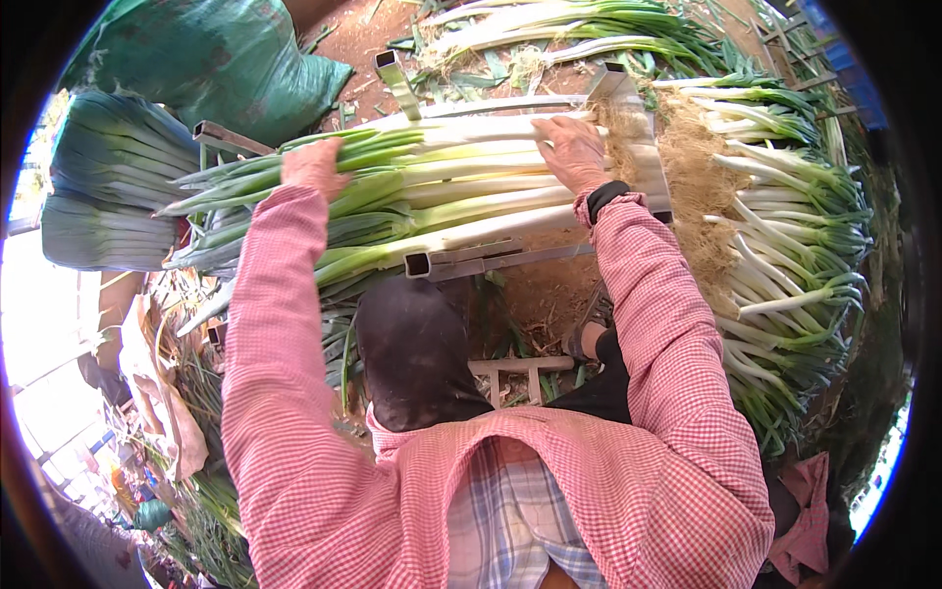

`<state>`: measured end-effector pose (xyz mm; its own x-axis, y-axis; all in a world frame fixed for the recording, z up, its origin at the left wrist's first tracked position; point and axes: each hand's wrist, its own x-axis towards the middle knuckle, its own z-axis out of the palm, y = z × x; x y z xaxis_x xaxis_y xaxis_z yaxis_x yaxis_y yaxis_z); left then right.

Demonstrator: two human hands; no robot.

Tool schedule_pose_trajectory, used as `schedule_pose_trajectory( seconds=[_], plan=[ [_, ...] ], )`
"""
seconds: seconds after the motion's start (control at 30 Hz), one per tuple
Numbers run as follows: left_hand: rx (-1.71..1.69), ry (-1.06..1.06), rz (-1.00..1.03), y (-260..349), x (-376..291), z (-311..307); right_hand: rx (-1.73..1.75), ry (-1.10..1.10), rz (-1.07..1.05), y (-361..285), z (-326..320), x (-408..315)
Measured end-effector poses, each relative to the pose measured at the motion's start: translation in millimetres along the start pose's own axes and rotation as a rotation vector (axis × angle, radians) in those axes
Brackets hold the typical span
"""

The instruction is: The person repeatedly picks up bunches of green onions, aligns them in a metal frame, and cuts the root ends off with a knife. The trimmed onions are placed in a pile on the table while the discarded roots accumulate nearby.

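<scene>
Long green onions (478, 180), white at the root end and green at the leaf end, lie side by side across a metal frame (508, 259) of square tubing. My left hand (315, 168) grips the far stalks at their green part. Toward the root end, my right hand (578, 152) has its fingers around the white shank of the farthest stalk. Fibrous roots (622, 136) reach the upright metal plate (651, 173) at the frame's right end. Parts of the stalks under both hands are hidden.
Right of the plate, a large pile of green onions (780, 258) has its roots toward the frame. More green onions (581, 33) lie on the soil beyond. At left are a green sack (213, 66) and bundled green onions (110, 184). My covered knee (412, 353) is below the frame.
</scene>
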<state>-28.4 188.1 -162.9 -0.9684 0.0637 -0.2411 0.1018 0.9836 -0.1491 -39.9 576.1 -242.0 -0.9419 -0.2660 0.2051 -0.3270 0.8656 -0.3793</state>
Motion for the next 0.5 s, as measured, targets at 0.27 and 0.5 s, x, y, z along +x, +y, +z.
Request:
schedule_pose_trajectory(
  seconds=[0.27, 0.5],
  plan=[
    [-0.205, 0.16, 0.051, 11, 16, 65, 0.069, 0.025, 0.104, 47, 57, -12],
    [-0.182, 0.215, 0.054, 16, 7, 63, 0.352, 0.055, -0.205, -71, 42, -26]
  ],
)
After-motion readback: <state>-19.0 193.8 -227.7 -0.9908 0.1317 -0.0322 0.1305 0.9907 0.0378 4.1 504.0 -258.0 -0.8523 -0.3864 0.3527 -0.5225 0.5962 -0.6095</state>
